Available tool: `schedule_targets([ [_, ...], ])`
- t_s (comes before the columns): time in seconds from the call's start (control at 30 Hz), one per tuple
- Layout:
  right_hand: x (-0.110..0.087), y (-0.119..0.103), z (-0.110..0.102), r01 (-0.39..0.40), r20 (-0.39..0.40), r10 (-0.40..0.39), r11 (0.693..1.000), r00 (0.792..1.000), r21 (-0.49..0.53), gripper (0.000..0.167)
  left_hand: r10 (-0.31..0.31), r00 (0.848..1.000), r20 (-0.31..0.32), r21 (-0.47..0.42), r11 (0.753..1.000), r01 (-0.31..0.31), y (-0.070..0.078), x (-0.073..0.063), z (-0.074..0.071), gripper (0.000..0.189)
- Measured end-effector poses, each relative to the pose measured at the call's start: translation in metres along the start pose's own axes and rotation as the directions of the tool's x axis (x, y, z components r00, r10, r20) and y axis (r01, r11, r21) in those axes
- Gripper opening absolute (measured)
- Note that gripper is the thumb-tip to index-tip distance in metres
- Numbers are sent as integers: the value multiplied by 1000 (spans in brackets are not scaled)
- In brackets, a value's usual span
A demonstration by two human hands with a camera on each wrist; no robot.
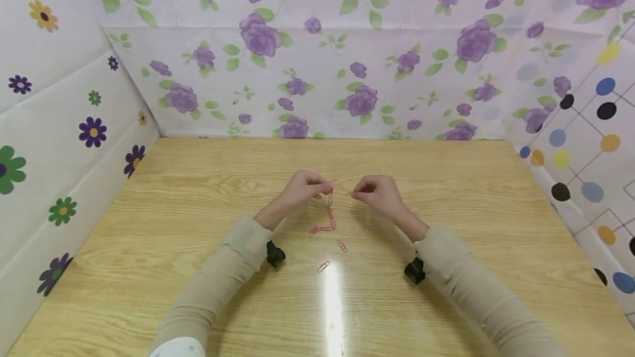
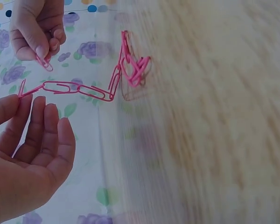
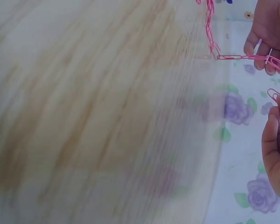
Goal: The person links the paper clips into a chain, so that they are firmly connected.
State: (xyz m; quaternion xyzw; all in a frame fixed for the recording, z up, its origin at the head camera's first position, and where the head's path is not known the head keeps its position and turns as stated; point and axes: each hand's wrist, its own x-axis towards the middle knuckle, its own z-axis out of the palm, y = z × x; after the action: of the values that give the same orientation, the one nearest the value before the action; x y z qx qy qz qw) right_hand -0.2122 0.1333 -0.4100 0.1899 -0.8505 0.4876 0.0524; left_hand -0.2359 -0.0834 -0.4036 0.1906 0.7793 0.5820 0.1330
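Observation:
My left hand [image 1: 303, 187] pinches the top end of a chain of pink paper clips [image 2: 60, 87] between thumb and forefinger; its other fingers are spread loosely. From there the chain hangs down, and its lower part lies bent on the table. Facing it from the right, my right hand [image 1: 379, 194] pinches a single pink paper clip [image 3: 272, 94] by one end, its loop pointing toward the left hand. A small gap separates this clip from the chain. Two loose paper clips, one [image 1: 342, 245] below the chain and another [image 1: 323, 266] nearer me, lie on the table.
The wooden table [image 1: 173, 208] has a bright glare streak toward its front. Flowered sheeting [image 1: 307, 70] stands along the back edge, with patterned sheets at both sides. A black wrist camera [image 1: 275, 255] sits under the left cuff, another [image 1: 414, 270] under the right.

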Motion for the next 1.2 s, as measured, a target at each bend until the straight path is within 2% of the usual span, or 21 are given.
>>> schedule_targets([
  [0.17,1,-3,4,-10,-43,10,1000,999,-1,5,0,1000,3,-15,1000,0,1,0,4,24],
  [0.43,2,-9,11,36,-73,-35,999,997,0,4,26,1000,15,-2,1000,-26,1,1,9,23],
  [0.6,1,-7,12,47,-81,-46,999,996,20,5,29,999,-14,11,1000,-29,2,1,11,20],
  [0.7,0,-5,11,40,-84,-36,998,996,44,4,36,999,-34,40,999,-35,14,-6,11,17],
  [0.8,-1,-5,9,14,-81,-8,997,997,77,3,52,998,-27,77,996,-50,27,-15,11,16],
  [0.87,-1,-5,8,-11,-77,19,995,997,95,4,42,999,-15,87,995,-40,23,-13,12,18],
  [1.03,0,-4,7,-62,-61,70,989,996,131,9,24,1000,15,100,995,-25,2,0,14,29],
  [1.2,2,-3,8,-95,-46,103,984,994,153,12,99,994,43,150,983,-105,3,2,17,20],
])
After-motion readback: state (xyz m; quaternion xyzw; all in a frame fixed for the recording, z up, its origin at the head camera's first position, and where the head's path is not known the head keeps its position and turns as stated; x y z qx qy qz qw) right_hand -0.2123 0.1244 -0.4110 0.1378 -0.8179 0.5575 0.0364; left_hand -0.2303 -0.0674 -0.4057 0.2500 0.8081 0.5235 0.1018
